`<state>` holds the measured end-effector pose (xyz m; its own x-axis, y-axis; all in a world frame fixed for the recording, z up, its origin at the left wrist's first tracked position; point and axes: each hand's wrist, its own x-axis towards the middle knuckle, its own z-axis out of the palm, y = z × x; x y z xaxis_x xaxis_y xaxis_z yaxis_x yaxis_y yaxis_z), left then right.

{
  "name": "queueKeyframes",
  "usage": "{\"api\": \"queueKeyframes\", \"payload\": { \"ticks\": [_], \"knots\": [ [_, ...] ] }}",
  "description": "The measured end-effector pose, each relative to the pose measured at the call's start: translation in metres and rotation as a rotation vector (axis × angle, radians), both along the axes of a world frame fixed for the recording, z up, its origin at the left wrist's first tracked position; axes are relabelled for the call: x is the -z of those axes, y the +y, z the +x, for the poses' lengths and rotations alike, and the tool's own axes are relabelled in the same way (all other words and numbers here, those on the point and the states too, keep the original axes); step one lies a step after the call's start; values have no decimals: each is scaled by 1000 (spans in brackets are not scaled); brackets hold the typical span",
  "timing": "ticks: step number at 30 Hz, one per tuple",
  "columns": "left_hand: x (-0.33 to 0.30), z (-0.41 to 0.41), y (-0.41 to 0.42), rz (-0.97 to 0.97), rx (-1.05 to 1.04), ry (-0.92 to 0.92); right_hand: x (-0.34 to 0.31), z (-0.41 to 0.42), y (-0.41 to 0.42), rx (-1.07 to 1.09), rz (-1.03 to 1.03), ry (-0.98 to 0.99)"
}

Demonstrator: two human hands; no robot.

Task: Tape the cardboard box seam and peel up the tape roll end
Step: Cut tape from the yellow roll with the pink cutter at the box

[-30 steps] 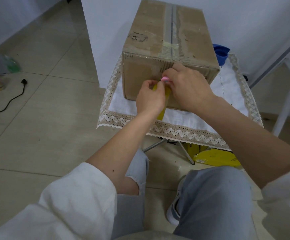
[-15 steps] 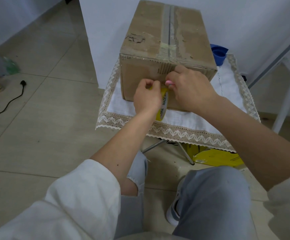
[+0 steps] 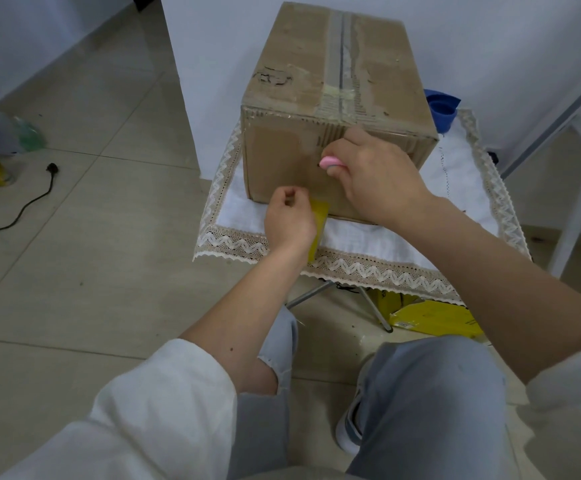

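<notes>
Yellow tape roll [image 3: 318,226] stands on edge in left hand [image 3: 289,221].

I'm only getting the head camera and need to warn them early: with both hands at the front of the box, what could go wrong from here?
The right hand holds a small pink tool close to the left hand; if it is a cutter, a slip could nick fingers. The left hand grips the yellow tape roll low by the box; the tape may stick down crooked. The box sits on a small cloth-covered table; pushing could shift it.
</notes>
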<state>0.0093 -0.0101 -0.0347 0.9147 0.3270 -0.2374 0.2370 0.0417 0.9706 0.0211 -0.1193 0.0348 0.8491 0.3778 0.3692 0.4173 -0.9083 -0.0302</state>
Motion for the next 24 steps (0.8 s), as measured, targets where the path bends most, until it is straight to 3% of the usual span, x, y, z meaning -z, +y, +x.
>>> {"api": "queueKeyframes", "payload": {
  "ticks": [9,16,20,24],
  "knots": [
    [-3,-5,-2,-51,20,-43,11,-4,-8,10,29,98],
    [2,-12,-1,-35,168,-74,29,-25,-41,68,403,201],
    [3,-17,-1,109,322,-125,43,-42,-59,188,620,371],
    [3,-18,-2,317,406,-242,56,-46,-82,289,710,424]
  ]
}}
